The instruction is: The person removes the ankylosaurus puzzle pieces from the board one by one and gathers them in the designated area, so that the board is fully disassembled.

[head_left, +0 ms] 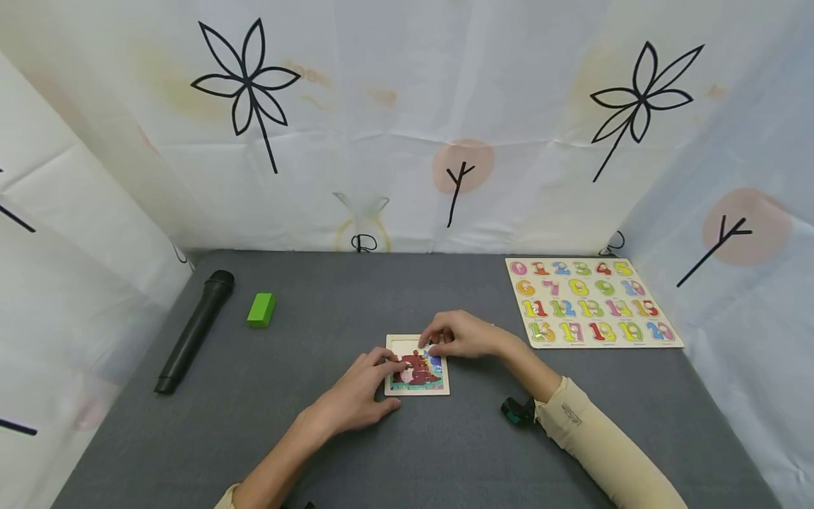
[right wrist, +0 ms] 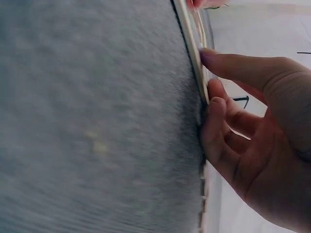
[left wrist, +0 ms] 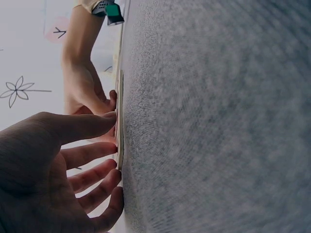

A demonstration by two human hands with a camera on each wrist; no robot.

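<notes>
We see a small square picture puzzle with a pale wooden rim and a mostly reddish-brown printed design (head_left: 417, 375) lying flat on a dark grey cloth-covered tabletop (head_left: 483, 459), near the middle of the scene. The person's left hand (head_left: 356, 392) reaches in from the near left, its fingers loosely extended and spread; fingertips rest on the puzzle's left part, and we find the thumb at its near left corner. The right hand (head_left: 464, 334) comes from the right, its fingers bent at the far right corner, with the thumb touching the rim in the right wrist view; we cannot tell whether they pinch a piece.

Around the right forearm we notice a cream long sleeve (head_left: 604, 449), and under that wrist a small black device with a green patch (head_left: 518, 412). On the far right lies a cream rectangular board of colourful numerals from 0 to 20 (head_left: 591, 300), well apart from the puzzle. On the far left we have a long black handheld microphone (head_left: 196, 332) lying aslant, and just to its right a bright green rectangular block (head_left: 261, 310). Behind, we see white fabric printed with black line-drawn flowers (head_left: 388, 56).
</notes>
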